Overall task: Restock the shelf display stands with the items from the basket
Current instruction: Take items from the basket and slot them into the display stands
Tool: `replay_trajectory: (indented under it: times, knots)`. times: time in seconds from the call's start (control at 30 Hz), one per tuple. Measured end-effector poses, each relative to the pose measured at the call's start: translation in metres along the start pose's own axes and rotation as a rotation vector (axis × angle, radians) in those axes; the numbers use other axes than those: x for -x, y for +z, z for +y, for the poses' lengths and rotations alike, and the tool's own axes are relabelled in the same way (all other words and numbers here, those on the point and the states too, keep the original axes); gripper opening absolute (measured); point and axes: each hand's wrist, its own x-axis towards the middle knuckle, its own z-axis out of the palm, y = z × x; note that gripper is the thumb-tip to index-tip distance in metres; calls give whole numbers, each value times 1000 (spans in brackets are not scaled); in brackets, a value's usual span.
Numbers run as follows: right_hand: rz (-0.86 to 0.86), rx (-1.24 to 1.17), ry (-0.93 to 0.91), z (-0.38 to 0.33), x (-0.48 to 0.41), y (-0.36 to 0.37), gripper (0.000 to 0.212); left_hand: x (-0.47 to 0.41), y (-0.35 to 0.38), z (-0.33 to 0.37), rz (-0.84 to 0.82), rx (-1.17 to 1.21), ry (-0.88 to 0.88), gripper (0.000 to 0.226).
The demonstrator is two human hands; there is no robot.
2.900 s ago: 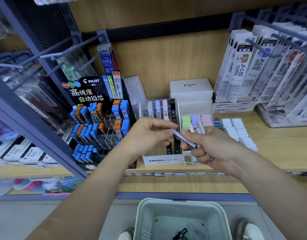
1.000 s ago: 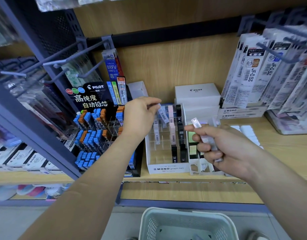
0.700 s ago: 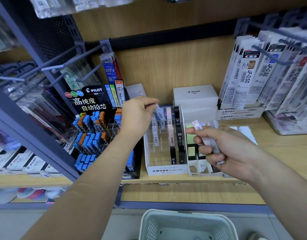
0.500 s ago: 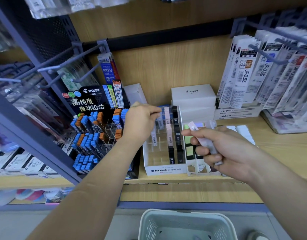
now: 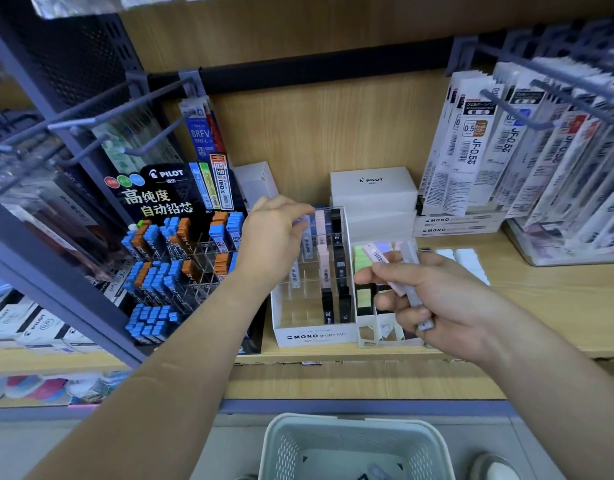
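L hand (image 5: 274,237) reaches over stand (image 5: 316,337), wrist bent, fingertips pinching top of blue case (image 5: 307,242) in back row (grip partly hidden). R hand (image 5: 433,299) hovers just beside, fingers curled round pink & grey cases (image 5: 377,257). Basket (image 5: 350,422) below.

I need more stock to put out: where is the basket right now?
Head view, bottom centre: the basket sits low, below the front edge of the shelf, with a shoe at its right.
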Motion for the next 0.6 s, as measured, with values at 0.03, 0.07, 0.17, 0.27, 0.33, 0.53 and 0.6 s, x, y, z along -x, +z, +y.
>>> replay_trajectory:
  times: [0.03, 0.07, 0.17, 0.27, 0.33, 0.53, 0.6]
  knots:
    - [9, 11, -9, 0, 0, -1, 3, 0, -6, 8, -6, 54, -63, 19]
    - [19, 23, -20, -1, -1, -2, 4, -1, -15, 18, -33, 168, -149, 17]
    - [56, 66, -76, -1, -4, -3, 5, -2, -40, 54, -307, 770, -386, 13]
    - [100, 111, -145, -3, -6, 0, 13, 10, -48, 75, -438, 886, -387, 10]
    - [125, 84, -174, -4, -6, 2, 11, 17, -48, 76, -406, 927, -423, 8]
    - [82, -127, -153, -5, -4, 9, 8, 25, -50, 71, -467, 1035, -548, 9]
    - [53, -100, -154, -4, -5, 9, 11, 26, -52, 73, -500, 1022, -543, 6]
